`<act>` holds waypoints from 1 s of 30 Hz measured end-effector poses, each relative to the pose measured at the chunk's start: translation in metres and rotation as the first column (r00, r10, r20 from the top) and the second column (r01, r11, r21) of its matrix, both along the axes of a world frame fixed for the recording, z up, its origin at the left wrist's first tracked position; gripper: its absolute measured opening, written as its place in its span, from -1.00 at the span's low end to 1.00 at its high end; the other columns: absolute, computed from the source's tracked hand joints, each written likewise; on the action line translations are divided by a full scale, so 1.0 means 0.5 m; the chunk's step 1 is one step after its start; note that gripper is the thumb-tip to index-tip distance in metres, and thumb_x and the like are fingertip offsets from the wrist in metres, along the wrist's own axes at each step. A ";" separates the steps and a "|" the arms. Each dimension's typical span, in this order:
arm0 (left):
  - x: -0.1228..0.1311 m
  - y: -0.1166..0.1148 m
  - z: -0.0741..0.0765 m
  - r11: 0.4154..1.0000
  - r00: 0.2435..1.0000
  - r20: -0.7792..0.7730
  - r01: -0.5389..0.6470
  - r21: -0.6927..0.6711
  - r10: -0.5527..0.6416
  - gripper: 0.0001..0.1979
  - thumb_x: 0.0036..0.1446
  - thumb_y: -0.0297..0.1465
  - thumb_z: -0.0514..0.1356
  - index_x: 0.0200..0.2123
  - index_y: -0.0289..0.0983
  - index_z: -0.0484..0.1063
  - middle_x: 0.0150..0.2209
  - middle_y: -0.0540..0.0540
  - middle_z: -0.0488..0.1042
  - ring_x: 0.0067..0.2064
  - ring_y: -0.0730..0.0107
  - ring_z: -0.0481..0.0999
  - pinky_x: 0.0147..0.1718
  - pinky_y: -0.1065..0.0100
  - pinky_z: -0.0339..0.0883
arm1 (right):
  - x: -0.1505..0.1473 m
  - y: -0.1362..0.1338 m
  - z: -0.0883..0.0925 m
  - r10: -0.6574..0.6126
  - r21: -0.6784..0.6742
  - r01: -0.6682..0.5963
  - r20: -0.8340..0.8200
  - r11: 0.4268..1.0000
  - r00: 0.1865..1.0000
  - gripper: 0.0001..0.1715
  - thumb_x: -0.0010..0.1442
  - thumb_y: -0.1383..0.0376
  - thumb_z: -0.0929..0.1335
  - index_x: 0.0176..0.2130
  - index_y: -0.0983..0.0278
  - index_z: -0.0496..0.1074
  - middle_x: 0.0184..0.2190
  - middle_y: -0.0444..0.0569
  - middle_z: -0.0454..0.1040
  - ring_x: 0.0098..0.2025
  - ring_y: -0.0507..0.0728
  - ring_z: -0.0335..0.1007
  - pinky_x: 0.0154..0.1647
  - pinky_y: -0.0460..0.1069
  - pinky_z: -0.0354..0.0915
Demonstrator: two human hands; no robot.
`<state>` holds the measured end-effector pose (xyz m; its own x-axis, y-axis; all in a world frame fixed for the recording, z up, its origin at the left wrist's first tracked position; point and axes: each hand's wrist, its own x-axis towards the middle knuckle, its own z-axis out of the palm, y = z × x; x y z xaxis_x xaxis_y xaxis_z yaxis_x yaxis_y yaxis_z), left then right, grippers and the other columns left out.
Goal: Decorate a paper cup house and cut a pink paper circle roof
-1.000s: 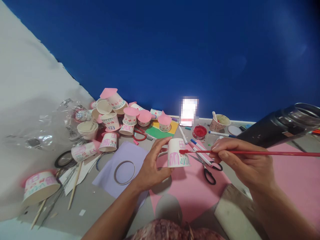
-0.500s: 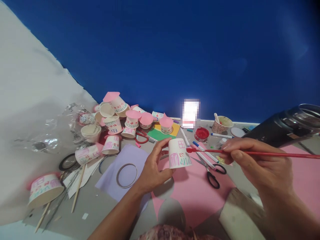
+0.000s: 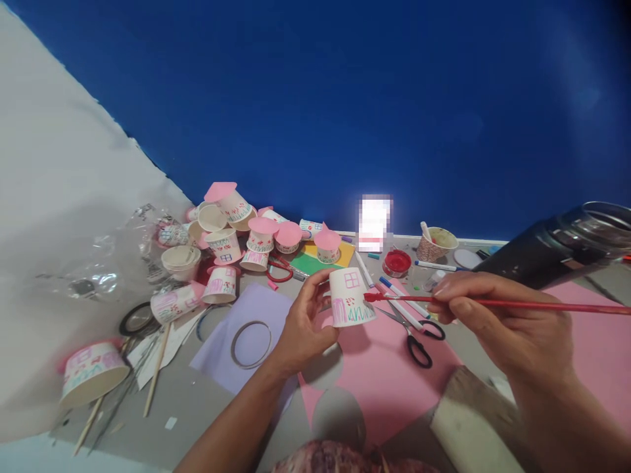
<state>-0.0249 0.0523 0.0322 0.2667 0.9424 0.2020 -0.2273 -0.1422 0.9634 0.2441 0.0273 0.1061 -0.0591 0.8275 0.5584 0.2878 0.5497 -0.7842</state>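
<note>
My left hand [image 3: 304, 323] grips an upside-down white paper cup [image 3: 349, 297] that bears a pink drawn window, a pink door and green grass marks. It holds the cup above a pink paper sheet [image 3: 379, 374]. My right hand [image 3: 497, 322] pinches a long red paintbrush [image 3: 493, 303]. The brush's red tip touches the cup's right side.
A heap of decorated cups with pink roofs [image 3: 246, 236] lies at the back left. Black scissors [image 3: 414, 335], markers [image 3: 394, 292], a red paint pot [image 3: 396, 262] and a patterned cup [image 3: 434, 244] lie behind the held cup. A tape ring [image 3: 250, 343] rests on lilac paper. A dark flask [image 3: 557, 246] is at right.
My left hand has lifted and tilted the cup slightly. The brush tip has stayed against the cup's right side, shifting a little right with it.
</note>
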 end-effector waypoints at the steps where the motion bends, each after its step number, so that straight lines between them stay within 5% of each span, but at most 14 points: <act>1: 0.001 0.000 0.002 1.000 1.000 0.009 0.008 0.001 -0.008 -0.27 0.04 -0.51 0.40 0.26 -0.08 0.29 0.28 -0.20 0.40 0.32 0.00 0.39 0.25 0.04 0.30 | -0.001 0.000 0.001 0.010 0.003 -0.010 0.003 1.000 1.000 -0.84 0.31 0.40 0.45 -0.23 0.14 0.64 -0.41 -0.13 0.62 -0.44 0.04 0.55 -0.48 -0.14 0.49; 30: 0.007 0.000 0.009 0.996 0.996 0.058 0.064 -0.065 -0.061 -0.26 0.00 -0.39 0.48 0.24 -0.12 0.31 0.26 -0.25 0.42 0.30 -0.02 0.42 0.20 0.09 0.34 | -0.006 0.002 0.007 0.055 -0.010 -0.055 -0.030 0.998 0.998 -0.85 0.34 0.37 0.44 -0.22 0.14 0.65 -0.39 -0.07 0.64 -0.38 0.11 0.56 -0.41 -0.04 0.48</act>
